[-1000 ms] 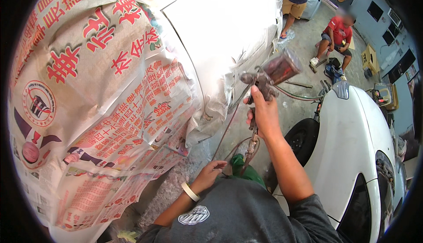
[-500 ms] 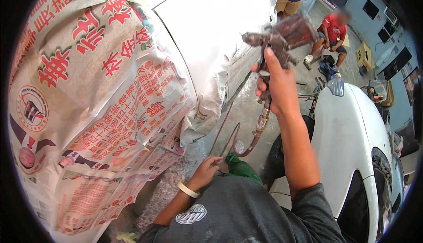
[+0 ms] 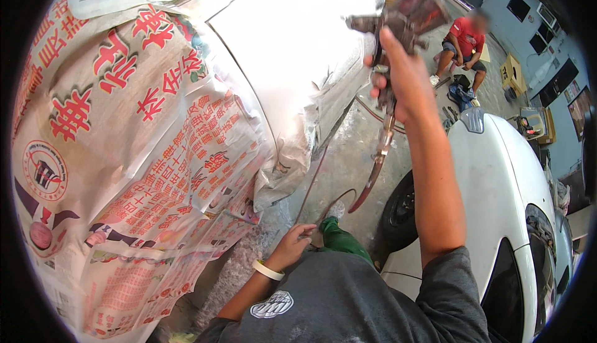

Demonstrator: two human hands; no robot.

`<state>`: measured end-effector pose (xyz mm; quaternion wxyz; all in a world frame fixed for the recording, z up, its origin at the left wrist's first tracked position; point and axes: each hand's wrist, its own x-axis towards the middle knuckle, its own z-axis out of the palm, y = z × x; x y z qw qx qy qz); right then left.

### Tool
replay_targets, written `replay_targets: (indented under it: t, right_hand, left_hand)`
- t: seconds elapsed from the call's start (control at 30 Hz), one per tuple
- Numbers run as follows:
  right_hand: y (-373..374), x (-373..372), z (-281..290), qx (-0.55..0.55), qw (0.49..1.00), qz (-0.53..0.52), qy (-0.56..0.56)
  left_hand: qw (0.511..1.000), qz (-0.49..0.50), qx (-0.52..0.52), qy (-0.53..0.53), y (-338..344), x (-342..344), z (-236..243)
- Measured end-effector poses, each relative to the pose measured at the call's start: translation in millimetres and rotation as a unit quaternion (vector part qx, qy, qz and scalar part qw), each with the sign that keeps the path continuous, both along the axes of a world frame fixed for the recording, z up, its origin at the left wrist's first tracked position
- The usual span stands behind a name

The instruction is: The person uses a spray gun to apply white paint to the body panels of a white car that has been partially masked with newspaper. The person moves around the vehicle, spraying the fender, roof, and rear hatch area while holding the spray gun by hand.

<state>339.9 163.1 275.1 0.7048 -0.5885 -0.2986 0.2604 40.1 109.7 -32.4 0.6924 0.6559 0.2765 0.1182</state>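
Raised at upper centre, my right hand [image 3: 407,85] is wrapped round the grip of a paint-stained spray gun [image 3: 398,29] with a dark reddish cup. Its nozzle end points left, toward a white car panel [image 3: 292,26]. A reddish-brown air hose [image 3: 371,184] hangs from the bottom of the grip. Low in front of my body, my left hand [image 3: 293,245] has its fingers curled where thin strands of hose meet it, and it appears to hold the hose. A pale band circles that wrist. Printed masking paper [image 3: 155,175] covers the car around the panel on the left.
A white car [image 3: 491,175] stands close on my right, with a dark tyre [image 3: 401,209] beside my legs. One person in a red shirt [image 3: 466,38] sits farther back; another stands at the top. Boxes [image 3: 513,75] line the wall. Hose trails over the concrete floor [image 3: 354,156].
My right hand has moved slightly up and right with the spray gun, and its hose now hangs straighter. The left hand has barely moved. The view has shifted a little.
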Motion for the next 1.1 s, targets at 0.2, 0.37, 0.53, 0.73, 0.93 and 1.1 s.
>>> replay_targets:
  t: [0.2, 0.37, 0.53, 0.73, 0.93, 1.1]
  right_hand:
    - [4, 7, 33, 0.037, 0.999, 0.015, -0.016]
    - [8, 43, -26, -0.055, 0.998, -0.003, 0.026]
    - [1, 71, -36, -0.156, 0.987, -0.044, -0.015]
    - [11, 53, 77, -0.153, 0.972, 0.025, -0.179]
    - [40, 12, 162, -0.139, 0.937, 0.106, -0.302]
    - [79, -24, 190, -0.116, 0.910, 0.201, -0.344]
  left_hand:
    - [1.000, -0.020, -0.013, 0.007, 2, 5, -1]
    - [1.000, -0.013, -0.007, 0.013, 6, 3, 1]
    - [0.998, -0.047, 0.035, 0.021, 16, 19, -9]
    - [0.967, -0.100, 0.232, -0.030, 36, 119, -20]
    - [0.932, -0.175, 0.298, -0.105, 32, 209, -18]
    - [0.935, -0.213, 0.252, -0.130, 25, 227, -6]
